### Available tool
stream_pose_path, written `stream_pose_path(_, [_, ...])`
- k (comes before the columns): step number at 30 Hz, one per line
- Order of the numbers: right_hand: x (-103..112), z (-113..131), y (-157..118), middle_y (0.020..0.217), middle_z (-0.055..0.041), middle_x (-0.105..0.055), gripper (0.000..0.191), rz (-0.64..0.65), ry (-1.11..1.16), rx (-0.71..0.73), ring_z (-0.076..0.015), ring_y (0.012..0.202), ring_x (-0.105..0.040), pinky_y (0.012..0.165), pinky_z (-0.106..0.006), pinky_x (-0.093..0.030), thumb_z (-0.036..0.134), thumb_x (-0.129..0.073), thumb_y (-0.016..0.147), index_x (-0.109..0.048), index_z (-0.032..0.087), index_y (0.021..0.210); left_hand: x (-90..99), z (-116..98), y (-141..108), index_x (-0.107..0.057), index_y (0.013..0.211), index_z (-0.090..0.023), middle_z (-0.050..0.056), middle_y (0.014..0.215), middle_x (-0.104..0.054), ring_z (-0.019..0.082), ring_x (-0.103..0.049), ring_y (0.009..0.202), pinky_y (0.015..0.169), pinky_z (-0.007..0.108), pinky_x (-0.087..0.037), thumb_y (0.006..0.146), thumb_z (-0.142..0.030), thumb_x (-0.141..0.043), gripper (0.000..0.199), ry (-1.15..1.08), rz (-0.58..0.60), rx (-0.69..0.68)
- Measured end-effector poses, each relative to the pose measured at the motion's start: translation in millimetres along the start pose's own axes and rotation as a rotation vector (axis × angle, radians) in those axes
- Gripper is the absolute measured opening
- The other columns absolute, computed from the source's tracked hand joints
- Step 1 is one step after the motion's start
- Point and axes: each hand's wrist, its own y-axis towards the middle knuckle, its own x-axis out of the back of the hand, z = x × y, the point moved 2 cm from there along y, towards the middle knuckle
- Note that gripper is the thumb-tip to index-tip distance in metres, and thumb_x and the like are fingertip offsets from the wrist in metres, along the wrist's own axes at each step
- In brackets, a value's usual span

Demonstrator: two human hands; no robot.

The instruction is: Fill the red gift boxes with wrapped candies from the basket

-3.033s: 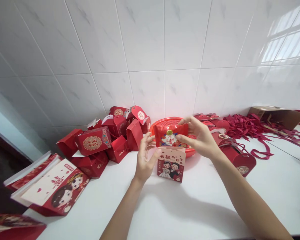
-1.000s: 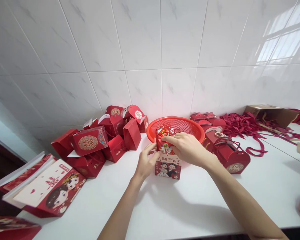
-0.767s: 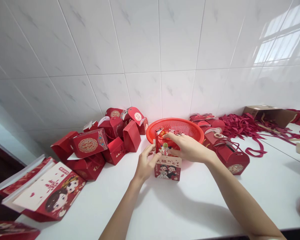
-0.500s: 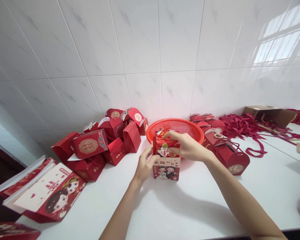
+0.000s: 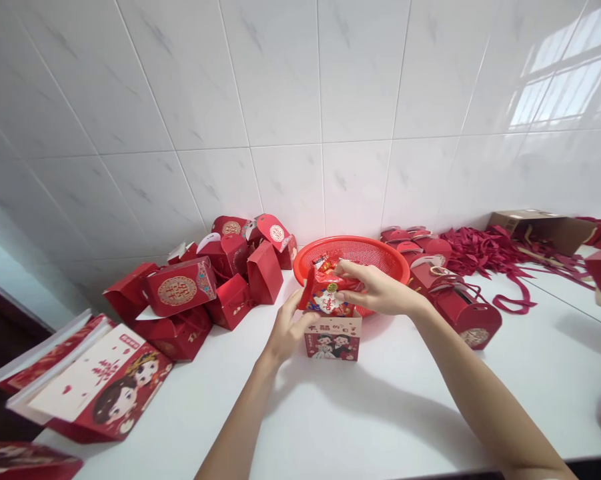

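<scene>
A small gift box [image 5: 332, 347] with a cartoon couple printed on its front stands upright on the white table, in front of the basket. A shiny red packet [image 5: 329, 301] with a white and gold label sticks out of the box's open top. My right hand [image 5: 377, 288] pinches this packet at its upper right, thumb in front and fingers behind. Around the left side of the box is my left hand [image 5: 286, 331], its thumb near the front top edge. Its other fingertips are partly hidden behind the box and packet.
Behind the box stands a red plastic basket [image 5: 400, 267] with wrapped sweets. Red gift boxes [image 5: 180, 290] are piled at left, by larger printed boxes [image 5: 113, 387]. More red boxes [image 5: 473, 320], dark red ribbons [image 5: 480, 250] and a cardboard box [image 5: 545, 227] lie at right.
The red packet shows more above the box rim and leans slightly left. My right hand has shifted a little right with it. At the right edge, a red box has come further into view.
</scene>
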Motion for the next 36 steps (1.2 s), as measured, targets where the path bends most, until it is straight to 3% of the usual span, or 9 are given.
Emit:
stream_pose_path(6, [1.3, -6.5, -0.1, 0.094, -0.0039, -0.064, 0.019, -0.025, -0.045, -0.046, -0.0199, 0.081, -0.059, 0.071, -0.031, -0.045, 0.034, -0.061, 0.094, -0.054, 0.021, 0.106, 4.0, -2.1, 1.3, -0.067, 0.119, -0.017, 0.008, 0.127, -0.069, 0.031, -0.060, 0.121, 0.106, 0.040, -0.042, 0.076, -0.027, -0.064, 0.045, 0.011, 0.042, -0.046])
stream_pose_path(11, [2.5, 2.2, -2.6, 0.081, 0.0001, -0.062, 0.018, 0.134, -0.054, -0.050, -0.0167, 0.070, -0.054, 0.065, -0.029, -0.040, 0.030, -0.062, 0.091, -0.056, 0.020, 0.105, 5.5, -1.1, 0.9, -0.065, 0.112, -0.017, 0.008, 0.116, -0.071, 0.031, -0.062, 0.114, 0.099, 0.039, -0.046, 0.076, -0.029, -0.063, 0.038, 0.022, 0.076, -0.010])
stream_pose_path(15, [6.2, 6.3, -3.9, 0.082, -0.0008, -0.064, 0.016, 0.173, -0.090, -0.041, -0.0167, 0.071, -0.054, 0.065, -0.028, -0.040, 0.027, -0.063, 0.090, -0.062, 0.020, 0.104, 5.7, -4.1, 0.8, -0.062, 0.098, -0.019, 0.007, 0.114, -0.070, 0.029, -0.061, 0.112, 0.102, 0.040, -0.043, 0.077, -0.031, -0.063, 0.024, 0.085, 0.121, -0.030])
stream_pose_path(19, [0.2, 10.2, -2.2, 0.080, -0.0016, -0.065, 0.018, 0.184, -0.142, -0.045, -0.0161, 0.068, -0.053, 0.063, -0.027, -0.038, 0.031, -0.063, 0.091, -0.067, 0.019, 0.103, 3.9, -5.7, 0.7, -0.060, 0.109, -0.019, 0.007, 0.116, -0.066, 0.028, -0.059, 0.113, 0.101, 0.038, -0.042, 0.080, -0.032, -0.062, 0.031, 0.069, 0.144, -0.046])
stream_pose_path(24, [-10.2, 20.1, -2.0, 0.068, -0.0007, -0.061, 0.032, 0.233, -0.228, -0.086, -0.0132, 0.056, -0.047, 0.058, -0.026, -0.032, 0.036, -0.046, 0.102, -0.072, 0.018, 0.096, 3.6, -3.7, 0.0, -0.055, 0.092, -0.021, 0.001, 0.092, -0.057, 0.021, -0.055, 0.091, 0.087, 0.033, -0.042, 0.081, -0.034, -0.060, 0.018, 0.142, 0.094, -0.054])
stream_pose_path(30, [-12.3, 33.6, -2.9, 0.086, -0.0027, -0.070, 0.034, 0.221, -0.140, -0.052, -0.0154, 0.068, -0.058, 0.064, -0.025, -0.038, 0.039, -0.041, 0.106, -0.068, 0.021, 0.115, 2.3, -5.4, -1.6, -0.052, 0.089, -0.021, 0.000, 0.088, -0.052, 0.020, -0.052, 0.088, 0.087, 0.032, -0.041, 0.085, -0.035, -0.057, 0.016, 0.172, 0.106, -0.064])
stream_pose_path(36, [-30.5, 31.6, 0.9, 0.092, -0.0078, -0.071, 0.047, 0.367, -0.281, -0.165, -0.0212, 0.077, -0.064, 0.067, -0.029, -0.041, 0.052, -0.037, 0.105, -0.069, 0.018, 0.101, 2.5, -0.9, -1.2, -0.054, 0.092, -0.020, 0.001, 0.090, -0.053, 0.021, -0.053, 0.093, 0.090, 0.033, -0.043, 0.088, -0.036, -0.057, 0.016, 0.183, 0.094, -0.104])
